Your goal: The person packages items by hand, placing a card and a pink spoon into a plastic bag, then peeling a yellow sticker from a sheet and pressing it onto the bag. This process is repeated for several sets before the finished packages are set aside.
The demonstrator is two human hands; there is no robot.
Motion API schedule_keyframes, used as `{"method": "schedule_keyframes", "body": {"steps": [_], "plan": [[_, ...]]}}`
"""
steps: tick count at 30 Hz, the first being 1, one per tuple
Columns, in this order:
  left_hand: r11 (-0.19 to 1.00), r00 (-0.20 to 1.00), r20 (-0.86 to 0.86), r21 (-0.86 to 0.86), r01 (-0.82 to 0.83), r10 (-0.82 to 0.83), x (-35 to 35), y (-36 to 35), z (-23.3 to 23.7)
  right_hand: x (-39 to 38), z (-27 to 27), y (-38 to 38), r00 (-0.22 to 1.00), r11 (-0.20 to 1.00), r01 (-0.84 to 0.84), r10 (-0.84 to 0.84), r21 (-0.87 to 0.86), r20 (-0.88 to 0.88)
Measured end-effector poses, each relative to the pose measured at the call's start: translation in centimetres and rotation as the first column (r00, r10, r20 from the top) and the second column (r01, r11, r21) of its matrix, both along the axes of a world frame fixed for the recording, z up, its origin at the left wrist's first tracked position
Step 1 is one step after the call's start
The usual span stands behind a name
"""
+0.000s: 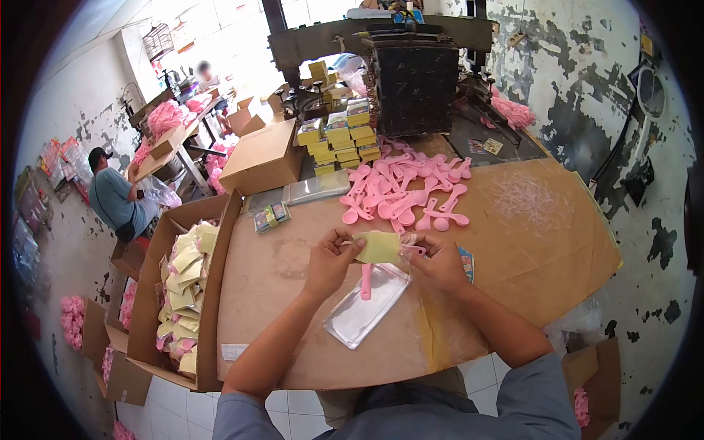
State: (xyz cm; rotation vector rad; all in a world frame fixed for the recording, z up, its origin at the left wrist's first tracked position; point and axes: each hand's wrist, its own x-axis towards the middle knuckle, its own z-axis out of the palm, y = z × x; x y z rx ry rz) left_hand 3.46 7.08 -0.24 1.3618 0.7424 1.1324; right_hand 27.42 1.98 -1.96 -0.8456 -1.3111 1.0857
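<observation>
My left hand (331, 258) pinches the left end of a pale yellow card (380, 248), held above the table. At the card's right end my right hand (441, 261) is closed, with a pink spoon (415, 250) showing between its fingers. Below the card, the handle of another pink spoon (366, 284) rests over a stack of clear plastic bags (361, 317); its upper part is hidden. A stack of printed cards (467, 265) lies partly behind my right hand. Just beyond both hands is a heap of pink spoons (396, 189).
At left stands a cardboard box (229, 286) full of packed yellow-card bags. Yellow card bundles (339, 136) are piled near a black machine (413, 86). Plastic scraps (532, 207) lie at right. A person (117, 192) sits at far left; another (208, 79) is at the back.
</observation>
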Motion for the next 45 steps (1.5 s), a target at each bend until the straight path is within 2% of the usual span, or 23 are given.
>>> {"method": "schedule_keyframes", "body": {"steps": [4, 5, 7, 8, 11, 14, 17, 20, 23, 26, 29, 32, 35, 38, 41, 45], "plan": [[0.998, 1.0, -0.012, 0.058, -0.003, 0.004, 1.0, -0.6, -1.0, -0.4, 0.3, -0.7, 0.999, 0.976, 0.039, -0.034, -0.213, 0.029], [0.996, 0.997, -0.067, 0.084, -0.034, 0.04, 1.0, -0.8, -1.0, -0.4, 0.7, -1.0, 0.999, 0.961, 0.041, -0.034, -0.275, 0.029], [0.985, 0.978, -0.176, 0.144, -0.091, 0.116, 1.2, -1.5, 0.0, 0.1, 0.3, -0.8, 0.999, 0.969, -0.018, 0.028, -0.246, 0.035], [0.987, 0.98, -0.162, 0.136, -0.091, 0.113, 1.2, -1.6, 0.2, 0.4, 0.0, -0.6, 0.998, 0.972, -0.048, 0.058, -0.231, 0.038], [0.99, 0.988, -0.108, 0.105, -0.095, 0.106, 0.8, -1.3, 1.0, 1.5, -0.8, 0.9, 0.991, 0.999, 0.042, -0.04, -0.014, 0.131], [0.995, 0.994, -0.046, 0.039, -0.094, 0.096, -0.3, -0.2, 1.5, 2.8, 0.5, 1.0, 0.951, 0.991, 0.117, -0.13, 0.064, 0.28], [0.997, 0.992, -0.104, 0.051, -0.065, 0.07, -0.1, -0.8, 1.5, 1.5, 1.4, 0.2, 0.972, 0.992, 0.109, -0.12, 0.068, 0.202], [0.99, 0.987, -0.098, 0.065, -0.123, 0.129, 0.8, -1.8, 1.7, 1.4, 0.7, 0.3, 0.969, 0.996, 0.017, -0.039, 0.091, 0.244], [0.981, 0.98, -0.095, 0.1, -0.166, 0.176, 1.3, -2.4, 2.3, 1.7, 0.4, 0.1, 0.986, 0.985, -0.16, 0.163, -0.069, 0.044], [0.961, 0.951, -0.166, 0.132, -0.241, 0.261, 1.8, -3.2, 2.7, 2.0, 1.2, 0.1, 0.968, 0.962, -0.232, 0.242, -0.144, 0.061], [0.933, 0.939, -0.13, 0.222, -0.284, 0.317, 1.7, -3.2, 2.8, 1.4, 3.0, -0.8, 0.974, 0.973, -0.167, 0.188, -0.161, 0.128], [0.84, 0.893, -0.226, 0.485, -0.243, 0.389, 1.5, -3.0, 1.1, 1.1, 2.5, -1.2, 0.977, 0.968, -0.176, 0.194, -0.181, 0.089], [0.8, 0.857, -0.317, 0.577, -0.166, 0.406, 1.9, -4.3, 1.6, 0.8, 2.6, -1.5, 0.978, 0.965, -0.145, 0.173, -0.219, 0.117], [0.899, 0.874, -0.347, 0.391, -0.196, 0.341, 2.3, -5.3, 1.7, 1.5, -0.1, -0.3, 0.957, 0.978, -0.044, 0.099, -0.202, 0.272], [0.958, 0.931, -0.274, 0.223, -0.182, 0.241, 1.8, -5.5, 2.2, 0.8, 2.3, -1.7, 0.939, 0.985, -0.043, 0.098, -0.169, 0.329], [0.952, 0.896, -0.378, 0.275, -0.132, 0.234, 1.2, -7.0, 2.9, 0.2, 1.2, -1.5, 0.946, 0.986, -0.122, 0.151, -0.117, 0.288]]}}
